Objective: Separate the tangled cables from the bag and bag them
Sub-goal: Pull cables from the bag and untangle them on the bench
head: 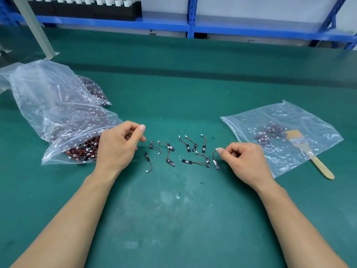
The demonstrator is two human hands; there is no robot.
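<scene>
Several short red-and-black cables (183,151) with white plugs and black tabs lie spread apart on the green mat between my hands. My right hand (243,161) pinches the white plug of the rightmost cable (216,158), whose black tab rests on the mat. My left hand (117,146) hovers with fingers loosely curled, holding nothing, just right of the open bag of tangled cables (77,149). A flat clear bag (286,136) on the right holds a small heap of cables.
A large crumpled clear bag (44,93) and another packed bag (94,89) sit at the left. A wooden-handled brush (309,153) lies across the right bag. A blue shelving rack (191,20) runs along the far edge of the mat.
</scene>
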